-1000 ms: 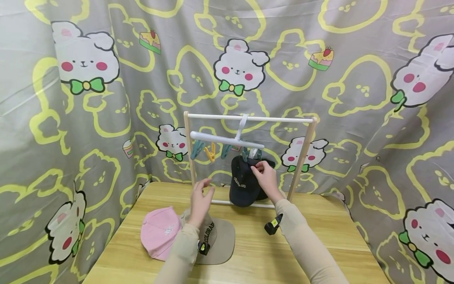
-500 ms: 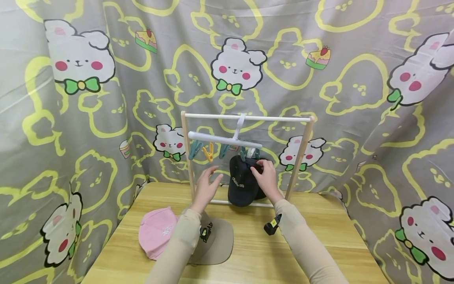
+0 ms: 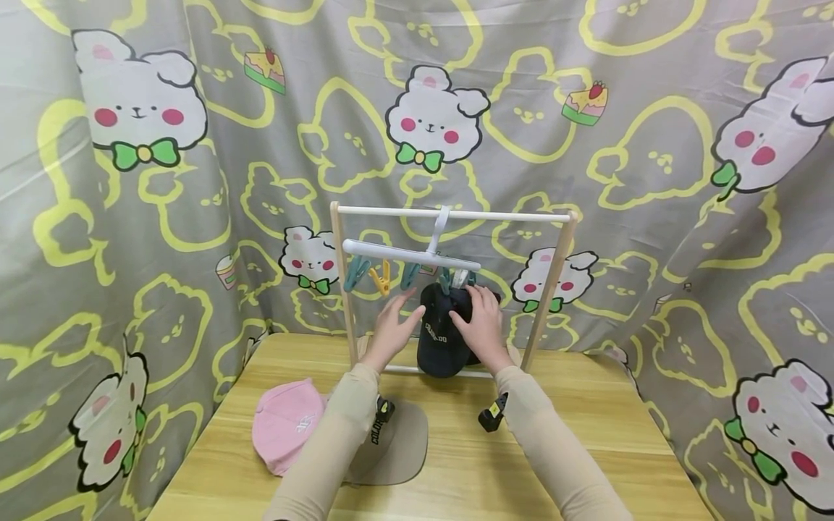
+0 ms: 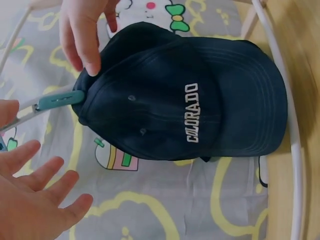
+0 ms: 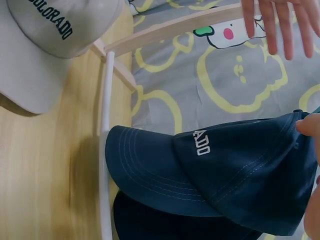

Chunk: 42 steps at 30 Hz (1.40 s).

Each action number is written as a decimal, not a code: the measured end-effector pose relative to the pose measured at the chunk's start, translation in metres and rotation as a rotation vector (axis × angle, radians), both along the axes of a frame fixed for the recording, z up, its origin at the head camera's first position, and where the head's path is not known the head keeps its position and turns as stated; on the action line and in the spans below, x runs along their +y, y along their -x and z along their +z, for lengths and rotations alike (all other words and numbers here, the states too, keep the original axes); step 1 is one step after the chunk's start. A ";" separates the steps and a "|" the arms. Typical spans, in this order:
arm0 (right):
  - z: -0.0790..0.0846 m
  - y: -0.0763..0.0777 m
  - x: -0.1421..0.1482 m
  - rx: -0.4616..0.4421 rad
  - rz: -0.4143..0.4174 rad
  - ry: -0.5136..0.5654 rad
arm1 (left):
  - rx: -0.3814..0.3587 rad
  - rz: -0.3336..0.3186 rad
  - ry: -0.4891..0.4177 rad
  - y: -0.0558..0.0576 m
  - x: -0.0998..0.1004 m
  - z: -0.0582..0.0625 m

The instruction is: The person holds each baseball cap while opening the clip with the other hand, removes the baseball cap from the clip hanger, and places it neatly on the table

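A navy cap (image 3: 435, 354) with COLORADO lettering hangs brim-down from a teal clip (image 4: 60, 100) on the white hanger (image 3: 397, 252). My right hand (image 3: 482, 329) rests at the crown's right side, its thumb touching the cloth and its fingers spread. To the left of the cap is my left hand (image 3: 391, 331), fingers extended and apart from it; in the left wrist view that hand (image 4: 35, 195) holds nothing. Behind the navy cap, a second dark cap (image 5: 150, 220) is partly hidden.
The hanger hooks on a rack's white rail (image 3: 508, 216) with wooden posts (image 3: 554, 282). Other teal clips and a yellow clip (image 3: 381, 278) hang at left. A pink cap (image 3: 287, 427) and a beige cap (image 3: 404, 452) lie on the wooden table (image 3: 508, 477).
My left hand has moved right and up towards the navy cap. My right hand has gone from pinching the cap's edge to spread fingers resting on its side.
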State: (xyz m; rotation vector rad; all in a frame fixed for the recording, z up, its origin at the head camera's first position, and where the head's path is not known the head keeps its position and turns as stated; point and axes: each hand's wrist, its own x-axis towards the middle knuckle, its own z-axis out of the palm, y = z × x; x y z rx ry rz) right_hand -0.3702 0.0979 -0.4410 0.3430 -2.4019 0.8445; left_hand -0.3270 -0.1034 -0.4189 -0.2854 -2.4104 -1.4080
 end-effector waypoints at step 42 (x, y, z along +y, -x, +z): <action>-0.025 0.012 -0.015 -0.009 -0.078 -0.074 | -0.134 -0.235 -0.025 0.060 0.034 0.032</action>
